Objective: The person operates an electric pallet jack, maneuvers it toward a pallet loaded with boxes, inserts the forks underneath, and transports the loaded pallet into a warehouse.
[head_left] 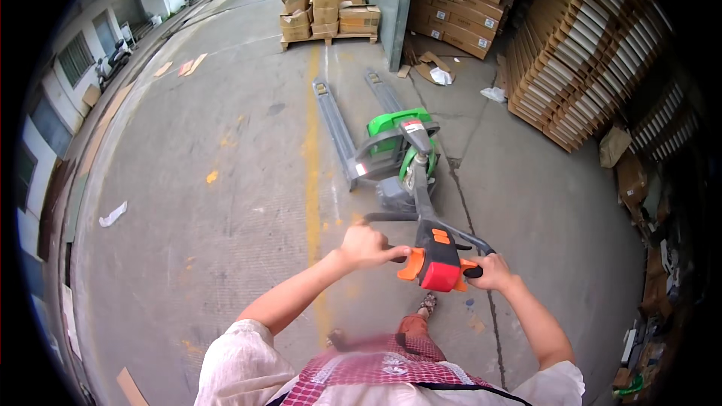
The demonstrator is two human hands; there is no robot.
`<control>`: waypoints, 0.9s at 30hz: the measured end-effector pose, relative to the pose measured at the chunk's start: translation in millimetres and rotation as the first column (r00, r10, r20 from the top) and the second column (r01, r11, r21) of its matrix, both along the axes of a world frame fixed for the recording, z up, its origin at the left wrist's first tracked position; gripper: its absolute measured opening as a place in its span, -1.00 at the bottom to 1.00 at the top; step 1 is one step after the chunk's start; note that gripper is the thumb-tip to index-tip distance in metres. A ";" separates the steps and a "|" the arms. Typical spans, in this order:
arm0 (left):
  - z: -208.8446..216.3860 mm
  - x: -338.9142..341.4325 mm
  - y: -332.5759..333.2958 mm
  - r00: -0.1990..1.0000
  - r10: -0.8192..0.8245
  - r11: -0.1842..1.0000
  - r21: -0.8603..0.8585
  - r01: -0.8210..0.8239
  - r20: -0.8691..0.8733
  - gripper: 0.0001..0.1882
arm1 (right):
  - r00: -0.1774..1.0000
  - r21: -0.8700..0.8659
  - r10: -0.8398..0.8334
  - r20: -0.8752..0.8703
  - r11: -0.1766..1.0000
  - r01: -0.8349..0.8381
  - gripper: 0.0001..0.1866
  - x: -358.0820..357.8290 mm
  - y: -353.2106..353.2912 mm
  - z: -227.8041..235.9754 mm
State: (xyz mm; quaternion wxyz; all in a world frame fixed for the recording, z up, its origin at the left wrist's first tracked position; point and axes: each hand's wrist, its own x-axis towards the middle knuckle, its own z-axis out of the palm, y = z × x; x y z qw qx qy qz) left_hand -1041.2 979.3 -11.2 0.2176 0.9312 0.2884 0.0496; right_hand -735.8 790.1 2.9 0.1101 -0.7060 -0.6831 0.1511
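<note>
Can see boxes (325,13) heaped on a pallet (365,37) ahead, one open-topped with contents too small to tell, and cartons (455,19) stacked at upper right. Have left hand (365,246) and right hand (495,272) clamped on opposite ends of the handle (437,253), black with orange buttons and red tip. Have the jack (385,122) just in front on concrete (248,203), green-bodied, with grey forks (335,122) toward the pallet.

L hand (366,246) & R hand (494,271) grip handle (437,256) of jack (398,124); forks (336,124) pt twd pallet (301,43) w/ boxes (326,9), apart. Cartons (466,21) stacked R; yellow line (313,188) on floor (188,218).
</note>
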 end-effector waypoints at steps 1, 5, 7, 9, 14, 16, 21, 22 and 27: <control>-4.3 36.7 -10.0 1.000 -0.005 1.000 0.016 0.004 0.010 -0.14 | 1.000 0.005 0.010 0.020 1.000 -0.010 -0.77 45.7 5.4 -3.8; -45.7 153.5 -31.6 0.985 0.095 0.995 0.010 -0.098 0.145 -0.10 | 0.969 -0.190 0.074 0.235 0.981 -0.028 -0.78 193.7 49.0 -50.3; -41.5 214.2 -19.2 0.978 0.180 0.984 -0.020 -0.179 0.107 -0.07 | 0.962 -0.236 0.144 0.234 0.968 -0.088 -0.81 255.1 93.4 -53.4; -39.9 256.9 -1.2 0.968 0.241 0.970 -0.050 -0.238 0.064 -0.05 | 0.945 -0.276 0.200 0.258 0.953 -0.126 -0.78 297.5 139.5 -48.4; -37.7 343.4 69.1 0.933 0.355 0.934 -0.073 -0.350 0.063 -0.04 | 0.883 -0.383 0.341 0.322 0.900 -0.208 -0.69 377.8 250.5 -36.9; -38.9 378.1 96.8 0.919 0.391 0.917 -0.115 -0.383 0.058 -0.05 | 0.864 -0.395 0.367 0.344 0.892 -0.221 -0.67 407.7 283.1 -40.9; -47.3 455.3 164.7 0.926 0.372 0.871 -0.323 -0.369 -0.055 -0.12 | 0.855 -0.339 0.400 0.331 0.896 -0.288 -0.68 485.1 373.7 -49.3; -48.5 469.4 172.9 0.925 0.370 0.852 -0.364 -0.376 -0.091 -0.13 | 0.846 -0.352 0.414 0.336 0.888 -0.295 -0.68 497.2 391.7 -50.3; -58.5 518.6 231.6 0.903 0.418 0.770 -0.486 -0.413 -0.104 -0.13 | 0.729 -0.497 0.568 0.383 0.792 -0.355 -0.62 535.9 486.4 -47.2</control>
